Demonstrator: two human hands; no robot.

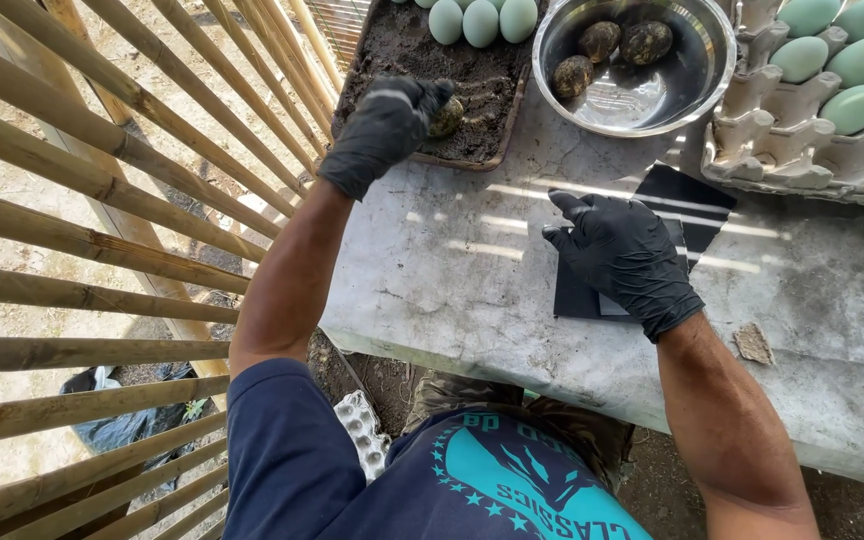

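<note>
Gripping a mud-caked egg [447, 117] over the tray [507, 135] of dark, crumbly soil, the gloved left hand [384, 128] curls tight. Right hand [620, 255] lies flat, fingers spread, on glossy black sheets [697, 200] on the rough concrete table [452, 270], below the shiny steel bowl [717, 60].

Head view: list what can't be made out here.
- Coated egg: mostly hidden by the left hand gripping it.
- Black sheets: near part covered by the right hand; count unclear.
- Egg carton: cut off by the right edge.
- Tray of dark mix: far end cut off by the top edge.
</note>
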